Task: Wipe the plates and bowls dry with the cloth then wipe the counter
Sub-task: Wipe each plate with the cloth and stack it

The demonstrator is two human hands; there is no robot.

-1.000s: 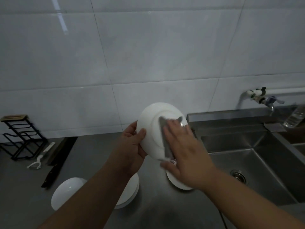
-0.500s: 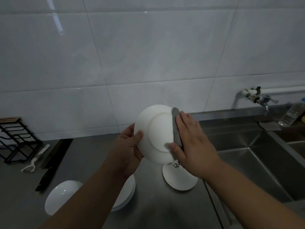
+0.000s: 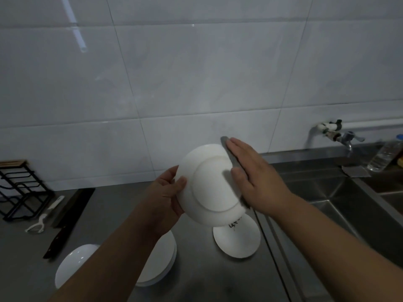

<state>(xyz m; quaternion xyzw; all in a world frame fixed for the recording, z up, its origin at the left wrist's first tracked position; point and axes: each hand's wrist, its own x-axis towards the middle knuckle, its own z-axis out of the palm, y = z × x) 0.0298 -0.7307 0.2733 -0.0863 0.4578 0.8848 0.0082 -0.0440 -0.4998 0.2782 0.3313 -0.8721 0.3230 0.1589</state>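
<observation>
My left hand (image 3: 169, 192) grips the left rim of a white plate (image 3: 209, 188), held on edge above the steel counter (image 3: 207, 280) with its underside facing me. My right hand (image 3: 255, 177) presses a grey cloth (image 3: 233, 164) flat against the plate's right edge, fingers straight and thumb on the underside. Most of the cloth is hidden under that hand. On the counter below lie a white plate with black writing (image 3: 237, 240), a stack of white plates (image 3: 161, 264) under my left forearm, and a white bowl (image 3: 72, 264).
A steel sink (image 3: 349, 205) lies to the right, with a wall tap (image 3: 340, 136) and a clear plastic bottle (image 3: 386, 153) behind it. At left lie a black knife (image 3: 58, 238), a dark flat board (image 3: 72, 205), a white peeler (image 3: 41, 219) and a black wire rack (image 3: 19, 188).
My right hand has slid the cloth from the middle of the plate's underside out to its right rim and upward. The plate has turned a little in my left hand.
</observation>
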